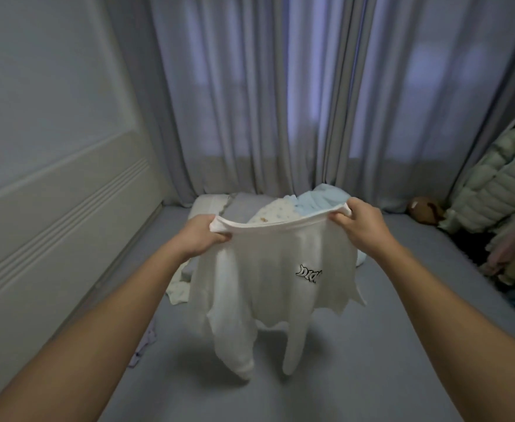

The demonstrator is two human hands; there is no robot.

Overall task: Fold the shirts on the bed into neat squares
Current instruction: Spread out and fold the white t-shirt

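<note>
White shirt (268, 278): held up in the air above the bed (372, 345), near the middle of the scene, hem edge uppermost and stretched taut between both hands. Body hangs down in loose folds; two long sleeves dangle lowest, ends just above the grey sheet. Small black-and-white printed logo (309, 274) on the right half of the front, upside down.

Left hand (203, 234): gripping the left end of the upper edge, fingers curled under, fabric bunched over the knuckles.

Right hand (361, 222): gripping the right end of the same edge, thumb and fingers closed round a fold of cloth.

Both forearms bare, reaching in from the near corners.

Pile of further garments, far centre of the bed, partly hidden behind the held shirt:
- light blue shirt (320, 201), on top at the far right of the pile;
- pale patterned garment (276, 213), just left of the blue one, touching it;
- pale patterned cloth (179, 289) showing at the left edge of the held shirt, lying on the sheet.

Grey pillow (216, 205), far left of the pile, against the curtains.

Grey curtains (280, 102), drawn, across the far wall.

White panelled wall (37, 178), left side.

Pale green puffer jacket (500, 178), right edge, above a heap of other clothes.

Brown soft toy (425, 210), far right of the bed, beside the jacket.
</note>
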